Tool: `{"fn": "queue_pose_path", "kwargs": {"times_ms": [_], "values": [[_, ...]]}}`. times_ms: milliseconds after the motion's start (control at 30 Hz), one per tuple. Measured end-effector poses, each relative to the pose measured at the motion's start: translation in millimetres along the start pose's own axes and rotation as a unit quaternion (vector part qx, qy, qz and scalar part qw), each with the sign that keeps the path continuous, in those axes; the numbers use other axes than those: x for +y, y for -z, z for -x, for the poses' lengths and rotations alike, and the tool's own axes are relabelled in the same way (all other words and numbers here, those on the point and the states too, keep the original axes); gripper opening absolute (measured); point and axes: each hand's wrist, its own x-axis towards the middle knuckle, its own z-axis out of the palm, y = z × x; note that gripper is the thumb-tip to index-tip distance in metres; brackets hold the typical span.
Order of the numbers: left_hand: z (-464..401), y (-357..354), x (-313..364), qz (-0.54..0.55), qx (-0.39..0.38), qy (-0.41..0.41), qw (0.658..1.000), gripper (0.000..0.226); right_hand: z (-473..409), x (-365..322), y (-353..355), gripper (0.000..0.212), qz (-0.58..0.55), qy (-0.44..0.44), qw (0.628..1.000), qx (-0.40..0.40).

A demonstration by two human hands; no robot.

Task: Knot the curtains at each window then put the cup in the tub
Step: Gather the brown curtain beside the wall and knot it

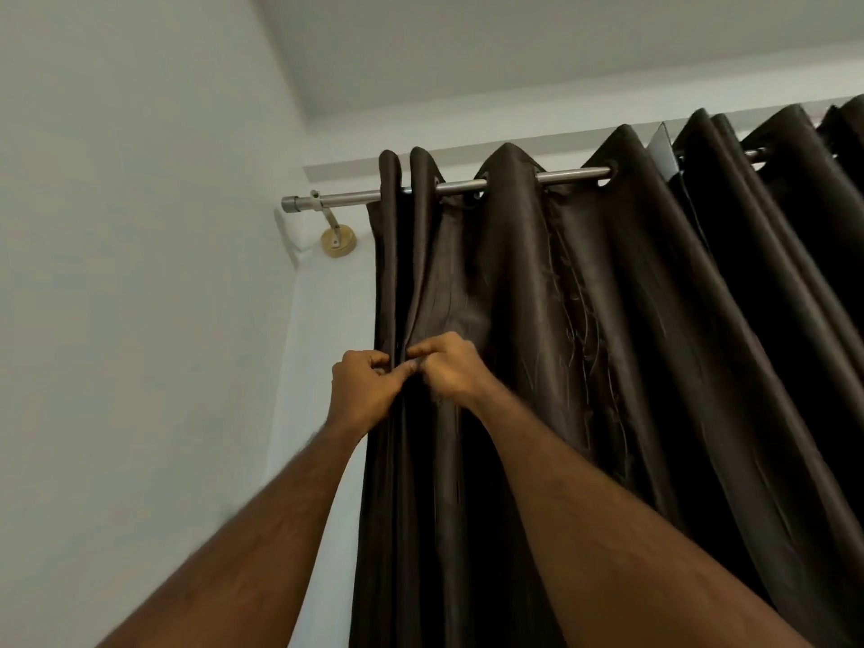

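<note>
Left of the curtain rod's capped end (292, 204): bare white wall (140, 273), nothing to snag on. Just below that end, a round wooden wall bracket (337, 243) carrying the rod (570, 174); likely the weak point if the cloth gets hauled straight down, since a hard tug could loosen the mount or jerk the eyelets along the steel. Well below the rod, at the curtain's leftmost folds: left hand (362, 390), fingers curled, pinching the outer edge of the dark brown curtain (631, 343). Touching it on the right: right hand (451, 369), fingers likewise curled and nipping the next fold, thumbs almost meeting across a narrow pleat. Only a thin sliver of cloth held between both, so a slip looks possible on such glossy, slick fabric, and a knot started this high under the rod would probably bunch badly or refuse to hold. Right of the hands, below the rod's middle: loose frayed threads (572, 311) trailing down a seam, apt to catch a finger and pull further if gathered carelessly. Curtain hanging from the rod by eyelets, long axis vertical, top hem up at the rod and free end pointing down out of view; pleats fanning rightward along the rod. No knot yet, by the look of it; cup and tub nowhere visible.
</note>
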Motion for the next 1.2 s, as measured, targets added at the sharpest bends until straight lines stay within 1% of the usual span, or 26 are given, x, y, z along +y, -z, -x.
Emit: {"fn": "queue_pose_path", "kwargs": {"times_ms": [67, 100, 133, 167, 200, 233, 267, 300, 333, 367, 433, 500, 600, 700, 733, 800, 833, 867, 900, 967, 1033, 1133, 1200], "values": [[2.0, -11.6, 3.4, -0.050, 0.002, -0.012, 0.999, 0.034, 4.9, 7.2, 19.1, 0.028, 0.036, 0.031, 0.995, 0.090], [2.5, -17.3, 4.2, -0.064, 0.006, -0.015, 0.998, 0.030, 7.6, 11.1, 28.4, 0.022, 0.091, 0.059, 0.981, 0.161], [3.3, -22.3, 5.3, -0.070, 0.008, -0.016, 0.997, 0.025, 10.3, 15.1, 37.7, 0.016, 0.168, 0.083, 0.951, 0.245], [4.6, -26.5, 6.4, -0.071, 0.009, -0.018, 0.997, 0.020, 12.0, 19.4, 46.4, 0.017, 0.242, 0.091, 0.911, 0.320], [5.9, -29.7, 7.9, -0.070, 0.011, -0.020, 0.997, 0.017, 11.9, 23.6, 54.1, 0.029, 0.298, 0.074, 0.877, 0.371], [5.9, -32.5, 7.8, -0.068, 0.014, -0.022, 0.997, 0.015, 10.7, 28.2, 62.0, 0.044, 0.328, 0.035, 0.860, 0.391], [5.9, -33.7, 7.6, -0.067, 0.017, -0.024, 0.997, 0.009, 8.8, 33.1, 69.0, 0.058, 0.336, -0.009, 0.857, 0.390], [5.9, -34.3, 7.8, -0.063, 0.023, -0.025, 0.997, 0.010, 7.5, 38.2, 74.8, 0.069, 0.332, -0.047, 0.863, 0.377], [4.9, -34.3, 6.4, -0.058, 0.027, -0.025, 0.998, 0.018, 5.8, 43.7, 79.0, 0.074, 0.319, -0.073, 0.875, 0.357], [3.7, -33.9, 4.3, -0.051, 0.028, -0.028, 0.998, 0.023, 4.5, 49.7, 81.0, 0.073, 0.302, -0.085, 0.888, 0.335], [2.8, -31.6, 0.9, -0.041, 0.026, -0.032, 0.998, 0.028, 2.4, 59.8, 81.5, 0.057, 0.271, -0.074, 0.908, 0.311], [2.6, -29.1, -3.4, -0.038, 0.022, -0.033, 0.998, 0.034, 1.8, 62.9, 77.8, 0.044, 0.241, -0.064, 0.919, 0.306], [1.6, -22.3, -9.6, -0.037, 0.015, -0.035, 0.999, 0.045, -1.5, 59.7, 70.9, 0.045, 0.190, -0.094, 0.931, 0.299], [0.0, -14.1, -14.6, -0.027, -0.006, -0.054, 0.998, 0.041, -11.6, 43.8, 47.8, 0.044, 0.195, -0.111, 0.940, 0.257], [-0.8, -11.9, -16.3, -0.024, -0.009, -0.058, 0.998, 0.038, -19.0, 33.3, 34.1, 0.046, 0.184, -0.103, 0.952, 0.223], [-2.1, -10.8, -18.9, -0.023, -0.020, -0.073, 0.997, 0.028, -36.6, 9.3, 3.6, 0.050, 0.142, -0.055, 0.983, 0.106], [-2.9, -10.3, -20.3, -0.020, -0.025, -0.079, 0.996, 0.021, -44.4, -2.0, -9.7, 0.053, 0.118, -0.033, 0.991, 0.045], [-3.8, -9.8, -21.8, -0.008, -0.028, -0.083, 0.996, 0.016, -52.0, -11.0, -17.6, 0.055, 0.100, -0.020, 0.995, 0.003], [-4.2, -8.9, -22.4, 0.004, -0.031, -0.082, 0.996, 0.014, -57.7, -15.6, -19.4, 0.055, 0.090, -0.018, 0.996, -0.021], [-4.5, -8.6, -22.6, 0.020, -0.041, -0.080, 0.996, 0.017, -63.9, -11.2, -13.8, 0.054, 0.091, -0.021, 0.995, -0.028], [-2.2, -10.2, -21.5, 0.025, -0.044, -0.081, 0.995, 0.022, -62.7, 1.9, -8.0, 0.053, 0.099, -0.012, 0.995, -0.008], [3.0, -18.2, -15.7, 0.026, -0.042, -0.075, 0.996, 0.011, -53.7, 19.6, -7.1, 0.049, 0.083, 0.010, 0.996, 0.022], [5.9, -24.3, -9.2, 0.013, -0.042, -0.078, 0.996, 0.014, -49.0, 25.4, -5.1, 0.049, 0.041, 0.010, 0.999, 0.029]]}}
